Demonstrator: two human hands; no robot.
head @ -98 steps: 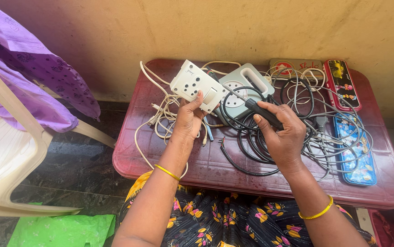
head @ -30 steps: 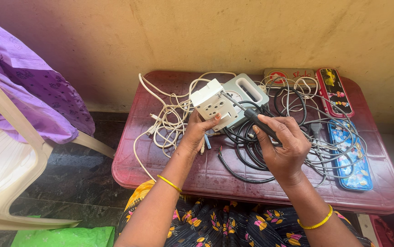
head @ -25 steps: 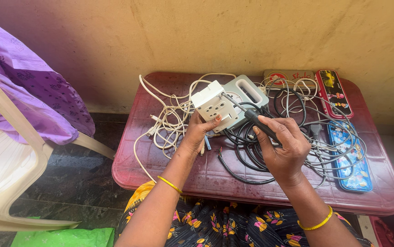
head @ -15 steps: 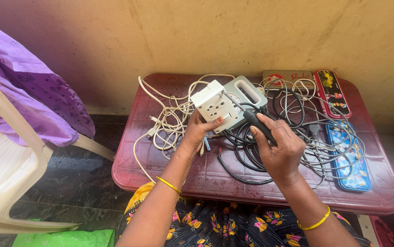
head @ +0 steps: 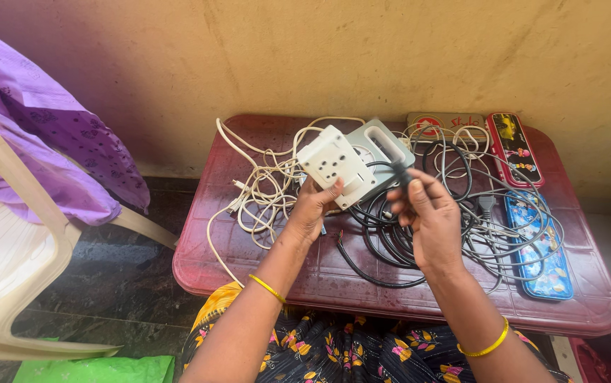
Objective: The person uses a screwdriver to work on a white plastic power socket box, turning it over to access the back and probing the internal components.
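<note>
My left hand (head: 314,210) holds a white socket box (head: 335,164) tilted up above the dark red plastic table (head: 263,262). My right hand (head: 426,216) grips a black plug (head: 399,172) on a black cable (head: 380,245), held just right of the socket box face. The plug's pins are hidden, so I cannot tell whether they touch the box. A tangle of white cables (head: 263,184) trails from the box to the left. A grey reel case (head: 380,144) lies behind the box.
Grey and black cables (head: 490,206) pile on the table's right half. A blue pencil case (head: 538,245), a red pencil case (head: 514,147) and a flat tin (head: 441,124) lie at the right and back. A plastic chair (head: 8,248) with purple cloth (head: 50,142) stands left.
My left hand has lifted and tilted the socket box off the table. My right hand has raised the black plug towards its face.
</note>
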